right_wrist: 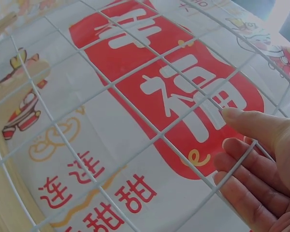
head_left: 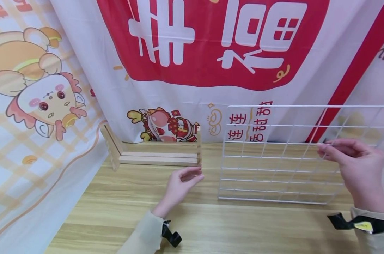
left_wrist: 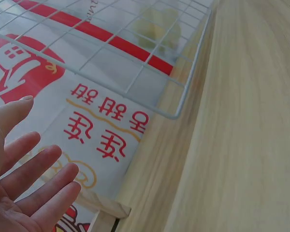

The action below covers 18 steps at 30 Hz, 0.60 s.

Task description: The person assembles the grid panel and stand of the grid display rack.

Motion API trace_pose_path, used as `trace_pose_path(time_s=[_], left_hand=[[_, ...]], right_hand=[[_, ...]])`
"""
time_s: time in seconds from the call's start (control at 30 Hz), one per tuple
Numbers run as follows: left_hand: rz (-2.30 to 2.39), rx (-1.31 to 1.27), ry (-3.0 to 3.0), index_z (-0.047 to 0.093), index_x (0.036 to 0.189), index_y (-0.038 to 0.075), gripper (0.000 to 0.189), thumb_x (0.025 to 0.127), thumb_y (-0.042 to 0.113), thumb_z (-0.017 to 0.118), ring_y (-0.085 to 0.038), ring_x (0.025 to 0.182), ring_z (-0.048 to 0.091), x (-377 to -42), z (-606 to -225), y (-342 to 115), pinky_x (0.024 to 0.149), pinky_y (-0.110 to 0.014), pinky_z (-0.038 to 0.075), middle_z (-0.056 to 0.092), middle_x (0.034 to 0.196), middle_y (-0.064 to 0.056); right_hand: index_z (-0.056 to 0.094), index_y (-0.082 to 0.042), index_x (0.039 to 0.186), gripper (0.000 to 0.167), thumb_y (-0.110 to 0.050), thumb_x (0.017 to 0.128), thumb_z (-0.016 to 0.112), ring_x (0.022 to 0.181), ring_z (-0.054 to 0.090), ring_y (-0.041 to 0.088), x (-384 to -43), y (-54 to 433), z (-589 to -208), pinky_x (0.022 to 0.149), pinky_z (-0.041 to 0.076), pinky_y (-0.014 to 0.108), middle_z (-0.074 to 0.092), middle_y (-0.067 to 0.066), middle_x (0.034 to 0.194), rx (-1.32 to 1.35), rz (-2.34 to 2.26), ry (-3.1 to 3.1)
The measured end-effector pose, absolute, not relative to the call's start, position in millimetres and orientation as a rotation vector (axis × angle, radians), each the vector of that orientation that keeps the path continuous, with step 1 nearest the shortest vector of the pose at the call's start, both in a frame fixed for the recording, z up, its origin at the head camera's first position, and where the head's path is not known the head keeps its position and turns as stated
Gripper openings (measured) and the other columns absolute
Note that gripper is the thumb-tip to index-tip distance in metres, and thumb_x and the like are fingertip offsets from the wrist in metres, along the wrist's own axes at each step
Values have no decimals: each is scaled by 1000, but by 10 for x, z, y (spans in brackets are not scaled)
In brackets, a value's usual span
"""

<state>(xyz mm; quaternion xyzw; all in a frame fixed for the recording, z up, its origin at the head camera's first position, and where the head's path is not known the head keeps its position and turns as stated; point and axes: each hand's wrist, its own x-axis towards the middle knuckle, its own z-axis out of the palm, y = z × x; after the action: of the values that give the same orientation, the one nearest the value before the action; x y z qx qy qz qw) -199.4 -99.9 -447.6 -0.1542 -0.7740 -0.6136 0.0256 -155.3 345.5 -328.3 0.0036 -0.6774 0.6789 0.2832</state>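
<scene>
A white wire grid panel (head_left: pixel 287 142) stands upright above the wooden table, held up by my right hand (head_left: pixel 358 162). In the right wrist view, the thumb and fingers of that hand (right_wrist: pixel 261 164) pinch a wire of the panel. To the left is a pale wooden stand (head_left: pixel 160 159) with a long base bar and an upright at each end. My left hand (head_left: pixel 182 183) hovers by the stand's right upright (head_left: pixel 199 146), holding nothing. Its fingers are loosely extended in the left wrist view, where the panel's corner (left_wrist: pixel 176 115) is beyond them.
The wood-grain table (head_left: pixel 204 225) runs beneath everything. Behind it hangs a printed cloth (head_left: pixel 93 70) with red and white lettering, and another cartoon-printed cloth (head_left: pixel 7 158) covers the left side. Black straps (head_left: pixel 171 234) circle both wrists.
</scene>
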Motion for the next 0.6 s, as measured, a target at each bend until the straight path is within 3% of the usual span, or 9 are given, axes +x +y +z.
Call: trace_pose_path(time_s=[0.33,0.6], left_hand=[[-1881,-378,-2400,66,132,13,51,89,38,80,-21,110,68,-2036,-4422,-1294,93,-33,56,67,131,-5],[-1803,-281,-2299,66,132,12,53,87,35,83,-26,113,67,-2136,-4301,-1636,95,-29,54,67,130,-4]], right_hand=[[68,11,110,30,3,85,81,73,75,14,-1515,3301,-3308,72,56,22,77,5,93,5,1841,-1776],[69,9,106,27,3,83,83,70,74,12,-1502,3165,-3301,71,57,19,77,3,88,-12,1758,-1881]])
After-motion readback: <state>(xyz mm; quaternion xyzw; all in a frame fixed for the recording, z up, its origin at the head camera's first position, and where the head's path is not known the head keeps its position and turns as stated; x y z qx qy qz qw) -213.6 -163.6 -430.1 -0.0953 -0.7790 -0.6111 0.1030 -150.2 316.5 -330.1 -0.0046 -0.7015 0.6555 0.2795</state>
